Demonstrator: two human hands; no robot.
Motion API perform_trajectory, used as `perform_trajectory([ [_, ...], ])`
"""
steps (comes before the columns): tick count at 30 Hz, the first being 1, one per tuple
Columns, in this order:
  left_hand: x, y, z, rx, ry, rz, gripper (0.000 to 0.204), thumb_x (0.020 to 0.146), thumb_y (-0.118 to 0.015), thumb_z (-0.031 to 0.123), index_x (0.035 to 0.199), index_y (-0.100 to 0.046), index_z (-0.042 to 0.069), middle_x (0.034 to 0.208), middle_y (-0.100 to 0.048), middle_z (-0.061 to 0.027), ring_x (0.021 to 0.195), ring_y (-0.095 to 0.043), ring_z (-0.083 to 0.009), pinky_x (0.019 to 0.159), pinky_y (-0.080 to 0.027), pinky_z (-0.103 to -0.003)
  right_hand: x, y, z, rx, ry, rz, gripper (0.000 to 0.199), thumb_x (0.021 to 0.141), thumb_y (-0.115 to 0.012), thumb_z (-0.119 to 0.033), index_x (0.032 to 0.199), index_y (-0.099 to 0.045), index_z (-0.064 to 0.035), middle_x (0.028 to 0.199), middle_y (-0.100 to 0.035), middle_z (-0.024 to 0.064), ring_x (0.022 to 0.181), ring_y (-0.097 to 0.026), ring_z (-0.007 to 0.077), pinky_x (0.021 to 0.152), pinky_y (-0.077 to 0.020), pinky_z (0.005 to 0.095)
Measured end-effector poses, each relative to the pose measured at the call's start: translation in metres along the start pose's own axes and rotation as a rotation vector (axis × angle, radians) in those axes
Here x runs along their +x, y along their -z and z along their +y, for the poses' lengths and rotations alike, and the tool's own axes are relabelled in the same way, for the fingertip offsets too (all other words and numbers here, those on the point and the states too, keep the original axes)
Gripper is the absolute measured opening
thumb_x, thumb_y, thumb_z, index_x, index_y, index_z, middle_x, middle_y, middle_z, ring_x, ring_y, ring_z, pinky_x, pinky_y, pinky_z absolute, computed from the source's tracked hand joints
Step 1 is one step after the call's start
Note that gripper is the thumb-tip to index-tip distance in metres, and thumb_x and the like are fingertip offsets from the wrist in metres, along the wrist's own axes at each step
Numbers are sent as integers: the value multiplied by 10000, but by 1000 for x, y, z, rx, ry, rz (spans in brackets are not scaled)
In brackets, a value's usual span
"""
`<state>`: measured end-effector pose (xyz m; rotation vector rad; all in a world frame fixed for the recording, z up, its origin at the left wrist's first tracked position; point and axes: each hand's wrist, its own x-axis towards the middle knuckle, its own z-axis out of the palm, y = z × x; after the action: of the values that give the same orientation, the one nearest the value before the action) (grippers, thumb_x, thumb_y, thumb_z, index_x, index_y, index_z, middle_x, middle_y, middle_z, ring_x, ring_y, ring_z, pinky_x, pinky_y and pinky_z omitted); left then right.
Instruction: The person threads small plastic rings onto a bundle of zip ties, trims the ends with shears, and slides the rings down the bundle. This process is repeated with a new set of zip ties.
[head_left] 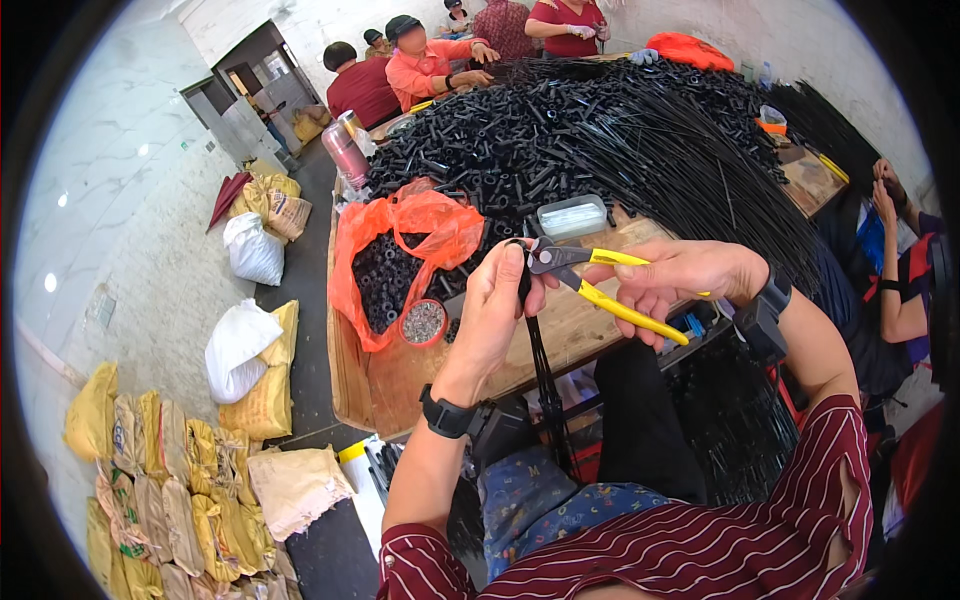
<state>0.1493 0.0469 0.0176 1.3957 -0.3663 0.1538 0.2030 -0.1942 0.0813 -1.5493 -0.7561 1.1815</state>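
My left hand is closed around the upper end of a bundle of long, thin black strands, which hang past the table edge towards my lap. In my right hand is a pair of pliers with yellow handles and a dark head. The handles are spread apart, with my fingers around them. The jaws meet the black top of the bundle beside my left thumb. Whether they bite on it is too small to tell. Both hands are above the near edge of the wooden table.
An orange-red plastic bag of black parts lies left, beside a red tub of small metal pieces. Behind are a clear box, heaped black tubular parts and long black rods. Co-workers sit across and right; sacks line the floor.
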Motion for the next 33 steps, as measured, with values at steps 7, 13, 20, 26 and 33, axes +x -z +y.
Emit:
perform_trajectory([
  [7,-4,-3,1,-20,-37,30,389,1040,-366,363,1101,-537,20,791,-597,-42,585,-410,-52,529,-326,-208,2,-21,14,215,71,23,531,1014,-417,-405,1410,-346,-59,866,-572,79,715,-616,167,623,-537,298],
  [13,-12,-5,11,107,-47,98,389,1042,-366,345,1097,-542,2,734,-555,-23,571,-396,-52,535,-338,-215,9,-33,18,394,118,-96,468,1026,-394,-384,1365,-387,-61,859,-558,68,658,-565,131,531,-496,264],
  [20,-20,1,13,111,-39,155,402,1046,-343,351,1118,-554,17,766,-502,12,594,-398,-56,544,-326,-211,22,-47,28,506,138,-70,380,1018,-431,-368,1243,-453,-62,846,-551,58,625,-544,108,485,-466,243],
  [26,-27,16,15,-59,-67,229,380,1041,-375,325,1138,-562,9,809,-505,-3,609,-414,-56,536,-332,-206,27,-45,34,107,115,-9,320,999,-491,-271,1220,-467,-41,797,-569,41,626,-572,105,551,-476,236],
  [33,-37,28,21,-175,-60,214,368,1042,-373,339,1135,-531,19,794,-479,-2,615,-367,-73,592,-331,-236,59,-49,35,86,208,196,260,950,-572,-130,1176,-484,-35,776,-565,21,645,-561,93,586,-479,237],
])
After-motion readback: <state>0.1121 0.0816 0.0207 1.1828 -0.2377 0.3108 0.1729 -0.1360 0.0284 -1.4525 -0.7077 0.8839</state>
